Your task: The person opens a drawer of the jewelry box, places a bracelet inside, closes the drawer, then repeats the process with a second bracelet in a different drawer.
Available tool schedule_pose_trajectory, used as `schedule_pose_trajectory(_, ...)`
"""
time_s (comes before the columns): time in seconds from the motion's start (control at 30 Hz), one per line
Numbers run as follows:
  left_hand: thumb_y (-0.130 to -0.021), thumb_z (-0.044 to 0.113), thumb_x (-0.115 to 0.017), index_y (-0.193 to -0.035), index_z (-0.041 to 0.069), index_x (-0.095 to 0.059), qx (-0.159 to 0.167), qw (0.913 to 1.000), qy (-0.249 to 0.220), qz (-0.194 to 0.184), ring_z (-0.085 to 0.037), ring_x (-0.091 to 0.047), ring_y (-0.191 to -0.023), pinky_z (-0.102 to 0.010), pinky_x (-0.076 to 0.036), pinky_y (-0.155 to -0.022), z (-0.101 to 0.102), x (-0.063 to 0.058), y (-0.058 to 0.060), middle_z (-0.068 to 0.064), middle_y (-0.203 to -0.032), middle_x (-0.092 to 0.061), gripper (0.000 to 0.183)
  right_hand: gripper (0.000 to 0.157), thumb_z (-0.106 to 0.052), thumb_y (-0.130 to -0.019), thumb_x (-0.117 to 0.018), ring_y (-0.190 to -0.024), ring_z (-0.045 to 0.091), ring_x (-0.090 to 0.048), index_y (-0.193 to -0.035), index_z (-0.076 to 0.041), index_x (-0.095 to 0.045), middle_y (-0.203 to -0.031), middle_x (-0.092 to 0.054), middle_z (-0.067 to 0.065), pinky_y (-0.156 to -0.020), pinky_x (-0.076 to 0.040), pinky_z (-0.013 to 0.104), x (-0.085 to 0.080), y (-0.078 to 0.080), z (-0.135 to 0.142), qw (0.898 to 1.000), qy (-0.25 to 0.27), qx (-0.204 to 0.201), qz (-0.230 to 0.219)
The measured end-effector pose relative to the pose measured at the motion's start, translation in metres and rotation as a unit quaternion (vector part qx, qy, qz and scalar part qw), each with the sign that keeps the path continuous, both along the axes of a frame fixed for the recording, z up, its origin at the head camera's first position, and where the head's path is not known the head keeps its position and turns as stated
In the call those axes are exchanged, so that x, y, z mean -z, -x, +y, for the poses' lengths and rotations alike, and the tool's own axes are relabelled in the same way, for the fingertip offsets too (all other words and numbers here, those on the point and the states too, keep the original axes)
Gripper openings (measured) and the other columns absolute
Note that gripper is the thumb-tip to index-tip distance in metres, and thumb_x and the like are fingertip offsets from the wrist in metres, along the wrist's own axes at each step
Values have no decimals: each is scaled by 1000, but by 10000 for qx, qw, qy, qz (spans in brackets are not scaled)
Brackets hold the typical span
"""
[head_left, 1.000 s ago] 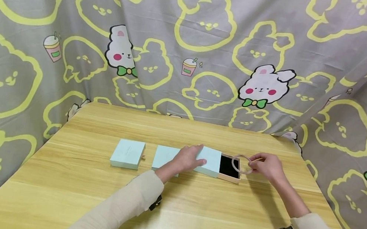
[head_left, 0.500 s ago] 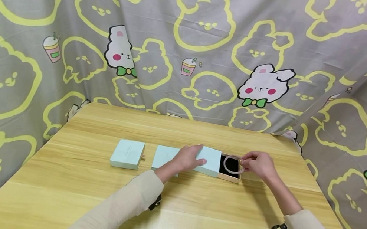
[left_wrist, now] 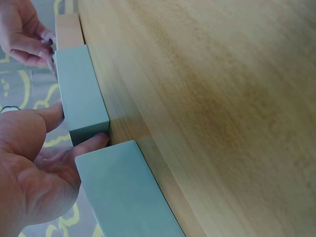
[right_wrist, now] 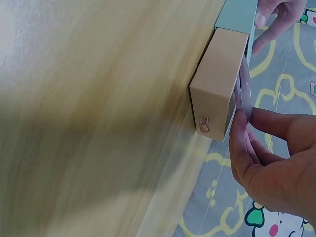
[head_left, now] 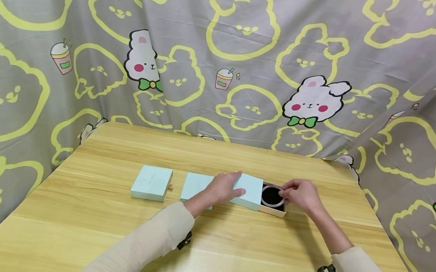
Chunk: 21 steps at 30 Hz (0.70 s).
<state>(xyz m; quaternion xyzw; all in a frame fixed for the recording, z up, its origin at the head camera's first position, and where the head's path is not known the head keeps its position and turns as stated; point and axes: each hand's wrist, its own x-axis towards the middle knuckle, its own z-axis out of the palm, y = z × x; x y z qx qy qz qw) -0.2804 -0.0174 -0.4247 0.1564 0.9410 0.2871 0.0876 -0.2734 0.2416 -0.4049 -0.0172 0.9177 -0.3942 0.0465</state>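
My left hand (head_left: 222, 188) holds the light-blue sleeve of a drawer-style gift box (head_left: 251, 193), with the thumb and fingers on its sides. Out of the sleeve's right end sticks a tan drawer (right_wrist: 219, 64) with a black lining and a small pull loop (right_wrist: 205, 125). Between thumb and fingertips, my right hand (head_left: 303, 194) pinches the right edge of a pale lilac bangle (head_left: 262, 196). The bangle lies over the drawer's black lining; whether it touches the lining cannot be told.
Two more light-blue boxes stand to the left on the wooden table (head_left: 229, 252): a closed one (head_left: 152, 183) at the far left and another (head_left: 194, 187) partly hidden behind my left arm. A patterned curtain (head_left: 197, 27) hangs behind the table.
My right hand has moved left with the bangle, bringing it from the drawer's right edge to over the black lining, where it looks flatter. The left hand and boxes stay put.
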Motion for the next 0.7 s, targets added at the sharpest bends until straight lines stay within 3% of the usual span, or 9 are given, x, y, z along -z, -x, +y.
schedule_pose_trajectory(0.27,-101,38,-63,-157,8,-37,-4,10000,8,-7,-25,-49,-141,-37,-46,-109,0,-1,-1,-9,-156,-47,69,18,-11,-89,-75,-70,25,-74,-100,3,-72,-83,-77,10,-75,-58,42,5,0,0,9999,-112,4,-20)
schedule_pose_trajectory(0.5,-100,38,-65,-157,8,-39,-21,10000,23,-26,-19,-60,-119,-31,-47,-91,0,-1,-2,-8,-156,-47,69,18,-10,-89,-74,-69,22,-73,-101,4,-72,-84,-76,10,-74,-60,43,9,-1,-1,10000,-29,8,25)
schedule_pose_trajectory(0.7,-100,37,-65,-156,8,-39,-1,10000,-22,-8,-24,-51,-138,-33,-48,-98,0,-1,-2,-9,-156,-47,69,18,-9,-88,-76,-67,22,-73,-100,4,-72,-82,-77,9,-70,-60,40,12,0,-1,9999,16,45,140)
